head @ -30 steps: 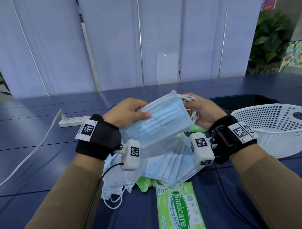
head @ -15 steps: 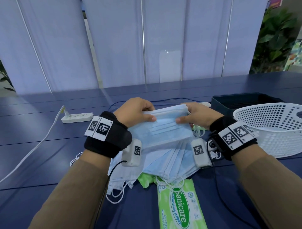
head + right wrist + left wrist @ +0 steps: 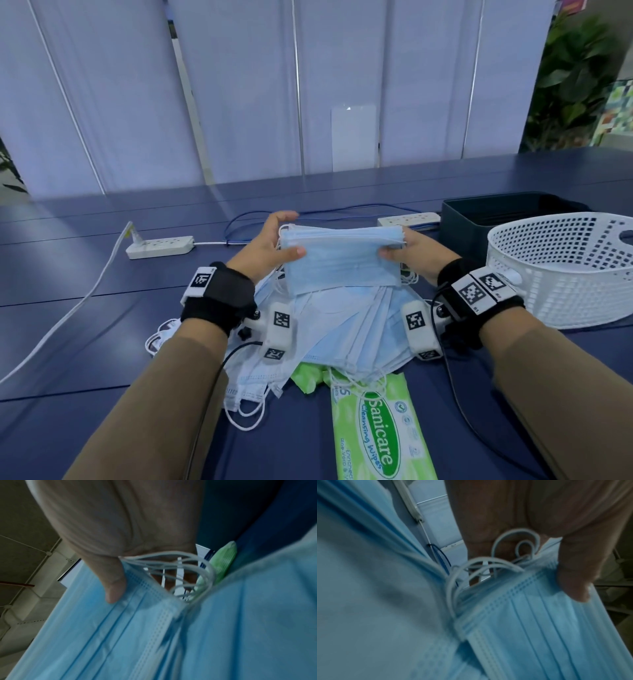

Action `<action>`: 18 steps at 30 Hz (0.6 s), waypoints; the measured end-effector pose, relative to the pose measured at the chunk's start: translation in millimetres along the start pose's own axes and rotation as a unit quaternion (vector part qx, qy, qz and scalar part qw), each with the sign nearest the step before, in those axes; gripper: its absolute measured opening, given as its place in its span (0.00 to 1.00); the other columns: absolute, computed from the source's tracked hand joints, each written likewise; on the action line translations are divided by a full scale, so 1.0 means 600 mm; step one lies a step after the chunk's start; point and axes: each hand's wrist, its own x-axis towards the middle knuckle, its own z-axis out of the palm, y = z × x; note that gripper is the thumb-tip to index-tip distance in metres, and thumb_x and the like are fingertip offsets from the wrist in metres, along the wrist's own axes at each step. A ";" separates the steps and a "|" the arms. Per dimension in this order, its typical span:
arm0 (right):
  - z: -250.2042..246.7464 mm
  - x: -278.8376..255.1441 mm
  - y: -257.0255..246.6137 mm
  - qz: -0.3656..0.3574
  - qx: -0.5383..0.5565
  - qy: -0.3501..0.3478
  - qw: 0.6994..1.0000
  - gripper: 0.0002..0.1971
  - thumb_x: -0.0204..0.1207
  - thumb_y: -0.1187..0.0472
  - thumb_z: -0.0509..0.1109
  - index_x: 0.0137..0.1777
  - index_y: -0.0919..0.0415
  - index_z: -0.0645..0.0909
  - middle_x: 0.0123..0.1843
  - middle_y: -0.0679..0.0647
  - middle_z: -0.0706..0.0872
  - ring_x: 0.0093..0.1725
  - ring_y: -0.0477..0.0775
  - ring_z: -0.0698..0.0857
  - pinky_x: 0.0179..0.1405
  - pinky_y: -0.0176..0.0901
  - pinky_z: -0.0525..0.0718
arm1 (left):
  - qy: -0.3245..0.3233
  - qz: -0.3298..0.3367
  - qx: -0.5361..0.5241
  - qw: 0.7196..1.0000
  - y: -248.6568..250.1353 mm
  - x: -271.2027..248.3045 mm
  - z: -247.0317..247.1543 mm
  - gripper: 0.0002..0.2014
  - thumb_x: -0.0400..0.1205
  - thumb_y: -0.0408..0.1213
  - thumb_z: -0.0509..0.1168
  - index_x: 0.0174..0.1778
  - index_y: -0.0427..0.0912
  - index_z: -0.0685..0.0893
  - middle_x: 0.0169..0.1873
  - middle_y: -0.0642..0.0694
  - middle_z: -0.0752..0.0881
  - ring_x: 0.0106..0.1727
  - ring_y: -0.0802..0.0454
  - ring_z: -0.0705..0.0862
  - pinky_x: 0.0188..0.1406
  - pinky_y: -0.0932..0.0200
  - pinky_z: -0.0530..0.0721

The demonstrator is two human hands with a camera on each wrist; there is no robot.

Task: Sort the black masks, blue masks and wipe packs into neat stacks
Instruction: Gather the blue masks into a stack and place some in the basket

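Observation:
A squared-up stack of blue masks [image 3: 342, 260] stands on its long edge between my two hands, above a loose fan of more blue masks [image 3: 356, 329] on the dark blue table [image 3: 85, 329]. My left hand [image 3: 274, 246] grips the stack's left end, thumb in front. My right hand [image 3: 411, 251] grips the right end the same way. In the left wrist view my thumb [image 3: 573, 574] presses the held blue masks [image 3: 547, 635]; white ear loops bunch under the palm. The right wrist view shows my thumb [image 3: 113, 585] on the held blue masks [image 3: 120, 635]. A green wipe pack [image 3: 376, 431] lies near me. No black masks show.
A white perforated basket [image 3: 561, 270] sits at the right, with a dark bin [image 3: 479, 219] behind it. Two white power strips [image 3: 159, 245] [image 3: 409, 219] and their cords lie beyond the hands. Another green pack [image 3: 308, 377] pokes out from under the mask pile.
The held stack of masks went from tilted to level and upright, both hands now gripping its ends. The hands moved slightly away from me, over the pile.

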 end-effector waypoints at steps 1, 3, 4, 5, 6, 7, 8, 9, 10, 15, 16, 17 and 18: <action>-0.002 0.001 0.000 -0.001 0.010 -0.001 1.000 0.15 0.77 0.70 0.68 0.60 0.56 0.76 0.57 0.53 0.84 0.60 0.54 0.81 0.70 0.53 0.75 | 0.008 0.024 0.036 0.999 0.007 0.000 0.001 0.30 0.75 0.35 0.72 0.69 0.54 0.67 0.56 0.53 0.78 0.53 0.67 0.82 0.54 0.71 0.78; -0.003 0.001 -0.001 -0.005 0.016 -0.004 1.000 0.16 0.77 0.71 0.68 0.61 0.57 0.74 0.58 0.54 0.84 0.61 0.56 0.81 0.70 0.53 0.75 | 0.012 0.076 0.104 0.992 0.020 0.002 0.002 0.31 0.77 0.37 0.71 0.72 0.59 0.66 0.58 0.51 0.80 0.54 0.70 0.80 0.58 0.70 0.74; -0.003 0.000 -0.001 -0.009 0.013 -0.006 1.000 0.16 0.77 0.71 0.68 0.61 0.57 0.74 0.58 0.54 0.84 0.61 0.57 0.81 0.70 0.53 0.75 | 0.007 0.094 0.147 0.985 0.026 0.001 0.001 0.29 0.77 0.40 0.70 0.71 0.60 0.68 0.59 0.51 0.80 0.55 0.72 0.78 0.59 0.72 0.71; -0.004 0.000 0.000 -0.013 0.011 -0.004 1.000 0.16 0.76 0.71 0.69 0.61 0.57 0.73 0.56 0.53 0.84 0.60 0.57 0.81 0.69 0.53 0.76 | -0.003 0.109 0.188 0.976 0.032 0.000 0.003 0.26 0.76 0.43 0.69 0.69 0.60 0.71 0.59 0.52 0.80 0.56 0.74 0.76 0.58 0.77 0.68; -0.004 -0.001 0.000 -0.017 0.010 0.003 1.000 0.16 0.76 0.71 0.69 0.60 0.56 0.72 0.54 0.52 0.83 0.58 0.55 0.81 0.67 0.52 0.76 | -0.011 0.117 0.224 0.967 0.035 0.000 0.004 0.24 0.75 0.45 0.68 0.67 0.60 0.73 0.60 0.53 0.80 0.58 0.74 0.75 0.57 0.82 0.66; -0.004 -0.002 -0.002 -0.024 0.009 0.011 1.000 0.16 0.76 0.72 0.69 0.58 0.54 0.72 0.52 0.50 0.82 0.56 0.53 0.80 0.64 0.51 0.77 | -0.017 0.122 0.253 0.960 0.038 0.000 0.007 0.22 0.75 0.46 0.68 0.66 0.58 0.76 0.61 0.53 0.79 0.60 0.71 0.75 0.56 0.84 0.65; -0.005 -0.002 -0.003 -0.035 0.009 0.020 0.999 0.17 0.76 0.73 0.68 0.55 0.52 0.72 0.50 0.49 0.81 0.54 0.52 0.79 0.62 0.50 0.77 | -0.013 0.123 0.281 0.952 0.041 0.000 0.009 0.22 0.77 0.45 0.69 0.67 0.56 0.77 0.62 0.51 0.78 0.61 0.65 0.75 0.56 0.83 0.65; -0.005 -0.001 -0.005 -0.048 0.007 0.029 0.998 0.17 0.76 0.75 0.67 0.52 0.50 0.73 0.49 0.50 0.80 0.53 0.51 0.79 0.60 0.50 0.78 | -0.010 0.124 0.308 0.943 0.045 0.001 0.010 0.22 0.78 0.43 0.71 0.68 0.52 0.77 0.63 0.49 0.78 0.62 0.60 0.75 0.57 0.80 0.66; -0.005 0.000 -0.005 -0.062 0.004 0.037 0.997 0.17 0.76 0.75 0.66 0.50 0.49 0.74 0.49 0.51 0.81 0.51 0.51 0.79 0.58 0.51 0.78 | -0.013 0.119 0.340 0.933 0.050 0.002 0.010 0.23 0.78 0.40 0.71 0.70 0.49 0.77 0.64 0.47 0.78 0.63 0.56 0.76 0.58 0.75 0.67; -0.004 -0.001 -0.027 -0.113 -0.039 0.078 0.990 0.15 0.77 0.74 0.64 0.43 0.50 0.73 0.37 0.47 0.78 0.37 0.45 0.75 0.38 0.38 0.75 | -0.028 0.082 0.452 0.888 0.088 0.006 0.003 0.16 0.79 0.33 0.67 0.64 0.47 0.81 0.54 0.50 0.85 0.56 0.47 0.82 0.50 0.59 0.76; -0.007 -0.004 -0.036 -0.121 -0.030 0.078 0.989 0.15 0.77 0.74 0.64 0.45 0.49 0.73 0.39 0.46 0.78 0.37 0.43 0.76 0.37 0.35 0.75 | -0.009 0.088 0.426 0.900 0.096 0.003 0.001 0.17 0.79 0.32 0.67 0.64 0.50 0.80 0.53 0.52 0.84 0.54 0.50 0.81 0.48 0.59 0.76; -0.012 -0.007 -0.042 -0.128 -0.025 0.072 0.989 0.17 0.77 0.74 0.64 0.49 0.48 0.73 0.42 0.44 0.78 0.38 0.41 0.76 0.38 0.32 0.75 | 0.008 0.096 0.394 0.914 0.100 0.001 -0.003 0.19 0.79 0.32 0.67 0.65 0.53 0.79 0.55 0.55 0.83 0.54 0.53 0.79 0.47 0.59 0.76; -0.019 -0.010 -0.047 -0.135 -0.033 0.060 0.988 0.19 0.76 0.74 0.65 0.54 0.46 0.73 0.46 0.42 0.78 0.39 0.39 0.75 0.41 0.32 0.75 | 0.014 0.103 0.370 0.923 0.103 -0.002 -0.004 0.21 0.80 0.32 0.66 0.67 0.56 0.77 0.58 0.57 0.81 0.56 0.56 0.77 0.47 0.60 0.75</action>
